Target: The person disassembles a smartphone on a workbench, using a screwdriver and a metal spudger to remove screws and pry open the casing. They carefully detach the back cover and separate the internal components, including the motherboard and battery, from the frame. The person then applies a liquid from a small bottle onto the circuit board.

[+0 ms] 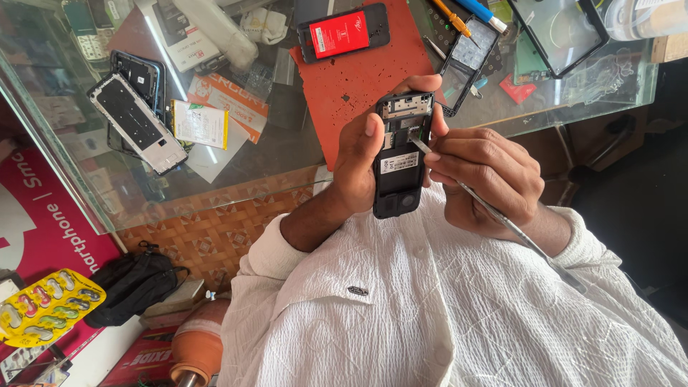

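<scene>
Phone repair shop: glass counter (pixel 236 179) strewn with dismantled phones (pixel 136 118).

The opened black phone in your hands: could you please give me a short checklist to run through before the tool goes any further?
1. Left hand grips the black phone firmly around its side: ok.
2. Back cover off, inner parts exposed: ok.
3. Right hand holds the thin metal tool like a pen: ok.
4. Tool tip sits at the phone's upper compartment: ok.
5. Exactly which part the tip touches: cannot tell.
6. Phone supported by the red mat: not ok, it is held in the air.
</scene>
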